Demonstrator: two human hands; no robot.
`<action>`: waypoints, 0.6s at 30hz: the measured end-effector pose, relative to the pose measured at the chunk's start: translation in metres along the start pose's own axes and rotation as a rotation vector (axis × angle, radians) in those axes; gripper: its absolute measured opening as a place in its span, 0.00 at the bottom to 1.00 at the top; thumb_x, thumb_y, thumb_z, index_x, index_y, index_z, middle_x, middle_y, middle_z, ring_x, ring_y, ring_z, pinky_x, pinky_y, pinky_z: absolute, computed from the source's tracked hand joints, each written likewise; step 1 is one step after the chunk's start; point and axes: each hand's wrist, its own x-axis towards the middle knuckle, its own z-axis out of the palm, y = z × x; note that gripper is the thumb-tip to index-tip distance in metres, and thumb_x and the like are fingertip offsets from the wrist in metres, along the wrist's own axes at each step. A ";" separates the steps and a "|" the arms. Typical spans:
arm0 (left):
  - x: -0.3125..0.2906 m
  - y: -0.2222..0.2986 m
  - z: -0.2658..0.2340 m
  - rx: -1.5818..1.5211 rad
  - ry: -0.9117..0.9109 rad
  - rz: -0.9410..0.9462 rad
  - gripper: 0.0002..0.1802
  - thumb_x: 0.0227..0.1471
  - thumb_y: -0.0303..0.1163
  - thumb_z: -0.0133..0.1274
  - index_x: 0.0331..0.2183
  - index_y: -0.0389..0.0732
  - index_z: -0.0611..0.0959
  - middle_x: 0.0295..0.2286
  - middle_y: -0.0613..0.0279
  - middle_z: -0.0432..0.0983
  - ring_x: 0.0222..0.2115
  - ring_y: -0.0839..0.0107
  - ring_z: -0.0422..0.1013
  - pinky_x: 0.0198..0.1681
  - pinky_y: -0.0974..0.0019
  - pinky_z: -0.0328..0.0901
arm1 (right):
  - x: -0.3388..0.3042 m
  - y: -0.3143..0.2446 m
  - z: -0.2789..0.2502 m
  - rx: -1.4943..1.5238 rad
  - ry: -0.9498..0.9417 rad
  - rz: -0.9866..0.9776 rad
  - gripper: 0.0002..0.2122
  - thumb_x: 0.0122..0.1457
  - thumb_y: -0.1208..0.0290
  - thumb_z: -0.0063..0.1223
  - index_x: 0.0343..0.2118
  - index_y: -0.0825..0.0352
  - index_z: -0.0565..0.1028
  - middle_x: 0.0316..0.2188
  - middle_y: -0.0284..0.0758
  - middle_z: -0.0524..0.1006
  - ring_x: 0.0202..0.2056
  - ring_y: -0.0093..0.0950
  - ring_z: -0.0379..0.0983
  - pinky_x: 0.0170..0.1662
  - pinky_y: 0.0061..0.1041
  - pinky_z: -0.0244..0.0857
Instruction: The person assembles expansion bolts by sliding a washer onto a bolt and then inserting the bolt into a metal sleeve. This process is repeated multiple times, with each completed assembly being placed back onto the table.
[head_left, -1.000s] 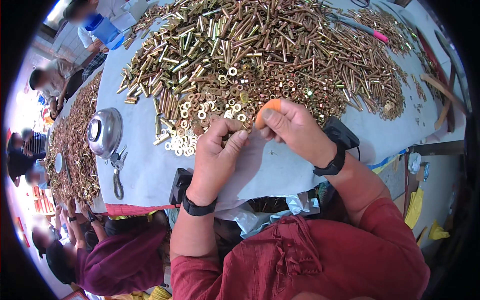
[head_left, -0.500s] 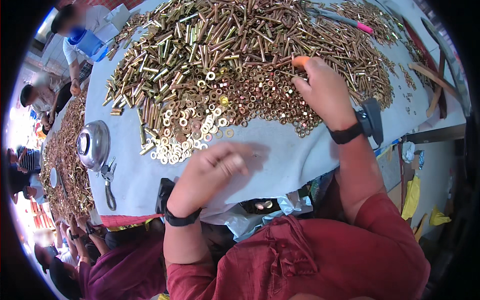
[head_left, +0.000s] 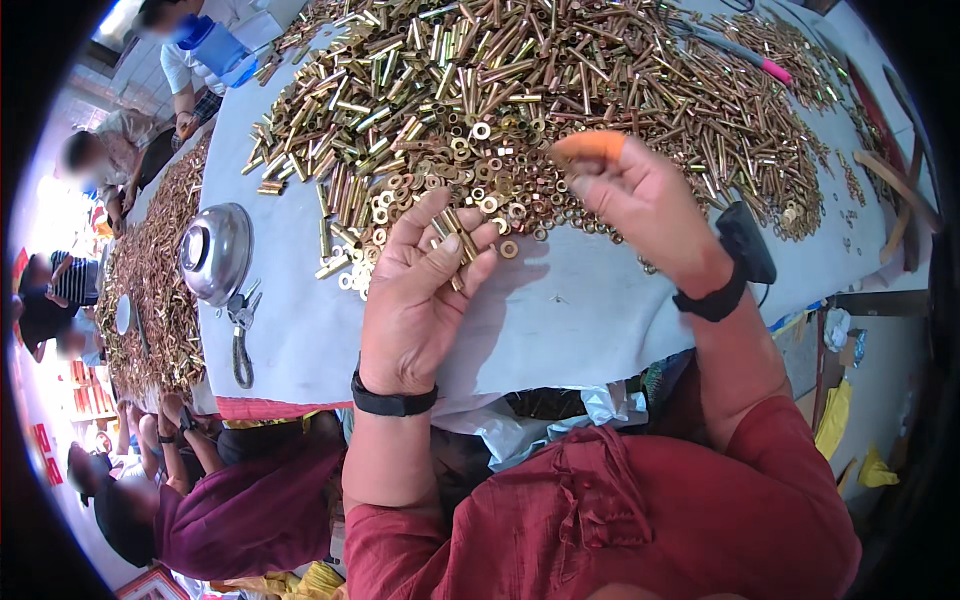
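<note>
Brassy tubes (head_left: 464, 238) lie across the left hand's grip (head_left: 424, 272), pinched beneath its thumb.

Glossy metal tubes (head_left: 464, 238), smooth polished metal bowl (head_left: 228, 262), matt cloth shirt (head_left: 700, 500)

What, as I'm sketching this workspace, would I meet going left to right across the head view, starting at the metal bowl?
Metal bowl → left hand holding metal tubes → right hand → pink tip of a long tool → wooden stick.
</note>
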 end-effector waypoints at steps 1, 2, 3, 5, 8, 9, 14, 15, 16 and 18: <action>0.000 0.001 0.000 0.013 0.023 0.000 0.20 0.58 0.19 0.47 0.52 0.36 0.69 0.42 0.51 0.75 0.43 0.60 0.75 0.44 0.65 0.76 | -0.004 -0.002 0.008 0.134 -0.077 0.031 0.13 0.60 0.77 0.50 0.49 0.68 0.73 0.35 0.26 0.74 0.37 0.14 0.70 0.40 0.16 0.66; -0.001 0.002 -0.002 0.014 0.026 0.004 0.20 0.58 0.19 0.47 0.52 0.36 0.69 0.42 0.51 0.75 0.43 0.60 0.75 0.44 0.65 0.76 | -0.007 -0.004 0.017 0.268 -0.155 0.062 0.14 0.60 0.78 0.50 0.50 0.69 0.72 0.37 0.27 0.74 0.37 0.15 0.70 0.41 0.16 0.66; -0.001 0.002 -0.005 0.002 0.002 -0.001 0.19 0.58 0.19 0.48 0.52 0.36 0.69 0.41 0.51 0.75 0.43 0.60 0.76 0.42 0.66 0.76 | -0.010 -0.006 0.023 0.333 -0.199 0.053 0.16 0.60 0.79 0.51 0.51 0.69 0.70 0.39 0.28 0.74 0.38 0.15 0.70 0.42 0.16 0.67; -0.002 0.002 -0.005 0.023 0.008 -0.012 0.15 0.60 0.24 0.48 0.48 0.38 0.70 0.38 0.53 0.76 0.40 0.61 0.77 0.35 0.69 0.76 | -0.016 -0.011 0.029 0.353 -0.270 0.122 0.15 0.60 0.79 0.51 0.51 0.69 0.70 0.39 0.28 0.74 0.38 0.15 0.70 0.42 0.17 0.67; -0.004 0.002 -0.005 0.049 -0.023 0.015 0.11 0.61 0.29 0.48 0.46 0.41 0.70 0.38 0.54 0.76 0.39 0.61 0.78 0.28 0.72 0.73 | -0.026 -0.006 0.041 0.408 -0.297 0.127 0.14 0.60 0.78 0.51 0.49 0.69 0.71 0.36 0.28 0.75 0.35 0.14 0.70 0.40 0.17 0.67; -0.004 0.003 -0.005 0.049 -0.021 0.019 0.11 0.61 0.29 0.48 0.46 0.41 0.70 0.38 0.54 0.76 0.39 0.61 0.78 0.28 0.72 0.73 | -0.027 -0.008 0.040 0.268 -0.350 0.120 0.13 0.61 0.78 0.51 0.49 0.69 0.71 0.37 0.27 0.74 0.36 0.15 0.70 0.41 0.17 0.66; -0.005 0.000 -0.002 0.200 0.023 0.080 0.11 0.61 0.33 0.49 0.44 0.42 0.69 0.39 0.53 0.77 0.28 0.72 0.74 0.23 0.77 0.64 | -0.027 -0.028 0.040 -0.122 -0.456 0.145 0.12 0.60 0.79 0.50 0.47 0.70 0.71 0.36 0.28 0.73 0.35 0.15 0.69 0.40 0.18 0.66; -0.005 -0.001 0.000 0.233 0.035 0.102 0.11 0.62 0.33 0.49 0.44 0.41 0.70 0.39 0.52 0.77 0.27 0.75 0.72 0.23 0.78 0.63 | -0.028 -0.025 0.040 -0.123 -0.453 0.146 0.12 0.60 0.79 0.50 0.47 0.70 0.71 0.36 0.28 0.73 0.35 0.15 0.69 0.40 0.18 0.66; -0.005 -0.002 0.002 0.233 0.033 0.100 0.11 0.62 0.33 0.49 0.44 0.41 0.70 0.39 0.52 0.77 0.27 0.75 0.72 0.23 0.78 0.63 | -0.029 -0.018 0.041 -0.055 -0.412 0.111 0.11 0.60 0.79 0.50 0.46 0.70 0.71 0.35 0.29 0.73 0.34 0.15 0.69 0.39 0.18 0.67; -0.005 -0.004 0.006 0.209 0.008 0.079 0.10 0.62 0.32 0.48 0.43 0.39 0.71 0.39 0.52 0.77 0.28 0.76 0.71 0.24 0.78 0.63 | -0.031 -0.006 0.044 0.013 -0.370 0.076 0.11 0.59 0.79 0.50 0.46 0.71 0.71 0.34 0.29 0.73 0.33 0.15 0.69 0.37 0.17 0.67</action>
